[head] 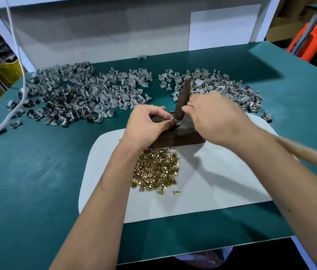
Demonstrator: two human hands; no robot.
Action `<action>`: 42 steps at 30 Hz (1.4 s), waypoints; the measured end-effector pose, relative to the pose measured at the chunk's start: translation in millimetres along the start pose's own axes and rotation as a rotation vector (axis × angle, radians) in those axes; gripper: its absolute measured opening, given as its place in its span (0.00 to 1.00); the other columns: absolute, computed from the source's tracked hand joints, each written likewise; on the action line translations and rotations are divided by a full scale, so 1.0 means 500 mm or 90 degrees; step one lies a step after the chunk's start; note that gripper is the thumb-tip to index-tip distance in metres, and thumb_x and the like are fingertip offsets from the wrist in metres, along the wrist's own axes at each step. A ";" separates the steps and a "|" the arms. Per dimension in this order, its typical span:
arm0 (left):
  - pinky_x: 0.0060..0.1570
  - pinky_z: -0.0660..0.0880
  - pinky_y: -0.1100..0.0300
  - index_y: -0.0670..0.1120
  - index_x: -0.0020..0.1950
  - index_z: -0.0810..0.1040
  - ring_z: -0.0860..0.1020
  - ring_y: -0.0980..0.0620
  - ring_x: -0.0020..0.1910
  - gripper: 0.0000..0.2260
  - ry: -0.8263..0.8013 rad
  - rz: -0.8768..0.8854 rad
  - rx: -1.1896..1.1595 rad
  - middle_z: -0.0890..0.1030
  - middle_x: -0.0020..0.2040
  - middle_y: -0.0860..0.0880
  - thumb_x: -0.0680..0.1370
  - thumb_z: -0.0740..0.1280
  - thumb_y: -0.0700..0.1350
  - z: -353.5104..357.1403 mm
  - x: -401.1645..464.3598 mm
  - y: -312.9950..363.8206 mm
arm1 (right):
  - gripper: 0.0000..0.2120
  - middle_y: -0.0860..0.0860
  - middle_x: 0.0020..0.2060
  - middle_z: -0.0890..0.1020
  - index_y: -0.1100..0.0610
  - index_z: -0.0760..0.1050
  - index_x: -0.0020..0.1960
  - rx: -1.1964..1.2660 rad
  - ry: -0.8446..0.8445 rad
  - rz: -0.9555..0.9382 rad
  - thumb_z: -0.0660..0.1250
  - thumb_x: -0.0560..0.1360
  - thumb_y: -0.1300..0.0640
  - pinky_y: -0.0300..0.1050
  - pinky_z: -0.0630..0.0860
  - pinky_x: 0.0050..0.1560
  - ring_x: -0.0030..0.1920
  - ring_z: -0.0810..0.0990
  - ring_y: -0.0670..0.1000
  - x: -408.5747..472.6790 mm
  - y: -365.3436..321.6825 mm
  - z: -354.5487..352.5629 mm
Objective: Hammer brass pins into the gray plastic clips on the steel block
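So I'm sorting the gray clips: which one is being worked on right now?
The single clip pinched in the left hand on the dark block; the rest lie loose in piles behind.

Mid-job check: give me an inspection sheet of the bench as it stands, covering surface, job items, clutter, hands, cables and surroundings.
Surface: green bench mat with a white rounded sheet lying on it.
Job's things: dark steel block on the white sheet; one gray plastic clip on the block; heap of small brass pins in front of it; dark metal hammer head with blurred wooden handle.
Clutter: two loose piles of gray clips, left pile and right pile; stray clips around both.
Grippers: left hand pinches the clip on the block; right hand grips the hammer.
Cables: white cord hanging across the left corner.
Surroundings: white back panel; orange item; yellow crate.
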State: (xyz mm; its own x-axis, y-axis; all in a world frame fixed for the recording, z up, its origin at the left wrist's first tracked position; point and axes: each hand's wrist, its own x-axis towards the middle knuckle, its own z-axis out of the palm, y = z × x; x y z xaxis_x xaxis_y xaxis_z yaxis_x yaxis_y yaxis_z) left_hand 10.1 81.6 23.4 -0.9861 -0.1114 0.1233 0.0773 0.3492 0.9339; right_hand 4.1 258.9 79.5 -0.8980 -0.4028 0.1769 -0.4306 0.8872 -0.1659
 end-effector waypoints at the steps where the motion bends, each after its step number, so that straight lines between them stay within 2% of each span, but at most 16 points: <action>1: 0.66 0.77 0.54 0.52 0.37 0.85 0.81 0.60 0.61 0.12 -0.001 0.003 0.006 0.85 0.50 0.47 0.71 0.79 0.35 -0.001 -0.001 -0.001 | 0.11 0.55 0.41 0.76 0.51 0.69 0.47 -0.013 0.016 -0.007 0.57 0.85 0.47 0.51 0.70 0.42 0.42 0.75 0.62 0.006 0.003 -0.011; 5: 0.66 0.76 0.56 0.54 0.37 0.85 0.81 0.62 0.61 0.12 -0.004 0.009 0.033 0.84 0.47 0.53 0.70 0.80 0.36 -0.003 0.005 -0.004 | 0.10 0.56 0.37 0.75 0.54 0.73 0.51 0.066 0.213 0.005 0.58 0.85 0.49 0.49 0.66 0.38 0.36 0.72 0.61 0.005 -0.001 -0.009; 9: 0.66 0.77 0.55 0.53 0.37 0.85 0.81 0.61 0.61 0.13 -0.006 0.007 0.013 0.83 0.45 0.57 0.71 0.79 0.35 -0.003 0.002 -0.006 | 0.10 0.55 0.39 0.74 0.51 0.70 0.49 -0.001 0.012 0.013 0.57 0.85 0.48 0.49 0.67 0.41 0.44 0.78 0.64 -0.003 -0.003 0.013; 11: 0.65 0.77 0.56 0.53 0.37 0.85 0.80 0.61 0.61 0.13 -0.006 0.007 0.014 0.84 0.47 0.53 0.71 0.79 0.35 -0.003 0.002 -0.004 | 0.11 0.55 0.39 0.72 0.50 0.68 0.45 -0.035 0.041 0.003 0.57 0.84 0.46 0.50 0.67 0.42 0.44 0.78 0.63 0.009 0.012 -0.008; 14: 0.66 0.76 0.56 0.55 0.37 0.85 0.80 0.60 0.62 0.14 -0.003 0.006 0.023 0.84 0.50 0.49 0.71 0.79 0.36 -0.003 0.003 0.000 | 0.10 0.53 0.35 0.70 0.53 0.70 0.50 0.028 0.186 0.019 0.57 0.85 0.48 0.50 0.66 0.38 0.37 0.72 0.61 0.005 0.004 -0.010; 18: 0.67 0.76 0.52 0.54 0.37 0.85 0.80 0.59 0.62 0.13 0.006 -0.007 0.012 0.85 0.57 0.44 0.71 0.79 0.35 -0.004 0.000 0.001 | 0.11 0.56 0.41 0.78 0.53 0.71 0.52 -0.001 0.009 0.011 0.55 0.86 0.48 0.49 0.66 0.41 0.47 0.80 0.64 -0.010 -0.007 0.014; 21: 0.67 0.76 0.53 0.54 0.38 0.85 0.80 0.61 0.62 0.12 0.003 -0.002 0.021 0.85 0.54 0.47 0.70 0.80 0.36 -0.004 -0.002 0.002 | 0.10 0.57 0.42 0.79 0.51 0.69 0.47 -0.014 0.083 0.018 0.57 0.85 0.47 0.50 0.67 0.40 0.40 0.75 0.62 0.005 0.015 -0.019; 23: 0.67 0.76 0.55 0.55 0.37 0.85 0.80 0.61 0.61 0.12 0.004 0.000 0.027 0.84 0.52 0.49 0.70 0.80 0.37 -0.005 -0.001 0.002 | 0.10 0.57 0.39 0.78 0.53 0.71 0.50 0.071 0.217 0.032 0.58 0.84 0.48 0.51 0.69 0.38 0.36 0.72 0.61 0.003 0.010 -0.016; 24: 0.67 0.76 0.55 0.55 0.37 0.85 0.80 0.61 0.61 0.13 0.006 0.001 0.029 0.84 0.52 0.49 0.71 0.80 0.37 -0.005 -0.001 0.001 | 0.11 0.58 0.39 0.79 0.54 0.72 0.52 0.083 0.217 0.025 0.57 0.85 0.48 0.51 0.70 0.38 0.37 0.74 0.63 0.002 0.002 -0.007; 28: 0.67 0.76 0.54 0.54 0.37 0.85 0.80 0.60 0.62 0.13 0.005 0.000 0.027 0.85 0.56 0.45 0.71 0.79 0.36 -0.004 -0.004 0.003 | 0.12 0.59 0.47 0.80 0.53 0.70 0.50 -0.038 -0.031 0.000 0.55 0.86 0.49 0.53 0.72 0.43 0.47 0.79 0.65 0.007 0.002 0.015; 31: 0.67 0.76 0.55 0.53 0.38 0.85 0.80 0.61 0.62 0.12 0.001 0.000 0.030 0.85 0.51 0.48 0.71 0.79 0.36 -0.004 -0.005 0.003 | 0.11 0.55 0.39 0.73 0.52 0.69 0.46 -0.033 0.091 0.012 0.57 0.84 0.47 0.50 0.67 0.40 0.38 0.72 0.61 0.018 0.019 -0.020; 33: 0.67 0.76 0.56 0.53 0.38 0.85 0.80 0.61 0.62 0.11 -0.001 0.003 0.040 0.84 0.49 0.50 0.71 0.79 0.36 -0.005 -0.004 0.005 | 0.11 0.56 0.37 0.73 0.55 0.72 0.50 0.037 0.191 0.029 0.57 0.85 0.48 0.50 0.68 0.39 0.36 0.71 0.62 0.011 0.010 -0.017; 35: 0.67 0.75 0.57 0.53 0.39 0.85 0.79 0.60 0.63 0.11 0.003 0.007 0.052 0.84 0.51 0.49 0.72 0.79 0.36 -0.007 -0.004 0.004 | 0.13 0.59 0.42 0.78 0.57 0.74 0.55 0.014 0.092 0.010 0.55 0.85 0.50 0.51 0.69 0.41 0.41 0.77 0.65 0.006 -0.007 0.005; 37: 0.65 0.75 0.61 0.51 0.40 0.86 0.79 0.62 0.63 0.09 0.001 0.002 0.065 0.84 0.55 0.48 0.72 0.78 0.36 -0.006 -0.006 0.007 | 0.11 0.59 0.46 0.81 0.54 0.71 0.50 0.014 0.001 0.009 0.56 0.85 0.49 0.50 0.68 0.42 0.48 0.80 0.65 -0.001 -0.005 0.015; 40: 0.65 0.71 0.69 0.47 0.44 0.88 0.77 0.66 0.61 0.06 0.016 -0.001 0.081 0.84 0.58 0.48 0.72 0.79 0.37 -0.005 -0.012 0.010 | 0.13 0.53 0.40 0.78 0.51 0.69 0.43 0.007 0.010 -0.011 0.59 0.84 0.47 0.49 0.67 0.42 0.48 0.79 0.63 0.002 0.018 -0.008; 42: 0.68 0.63 0.69 0.49 0.45 0.88 0.73 0.64 0.67 0.05 0.021 0.009 0.106 0.82 0.65 0.48 0.73 0.78 0.39 -0.004 -0.011 0.011 | 0.16 0.51 0.38 0.77 0.50 0.67 0.38 0.038 0.009 -0.010 0.62 0.82 0.46 0.48 0.69 0.41 0.45 0.78 0.61 0.001 0.043 -0.015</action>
State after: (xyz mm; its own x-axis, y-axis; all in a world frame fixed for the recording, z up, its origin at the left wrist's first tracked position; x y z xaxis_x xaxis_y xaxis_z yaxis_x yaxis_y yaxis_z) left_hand 16.4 82.2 28.4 -0.9794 -0.1352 0.1502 0.0636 0.4994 0.8640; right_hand -5.0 279.5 83.0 -0.8901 -0.4127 0.1932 -0.4493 0.8655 -0.2213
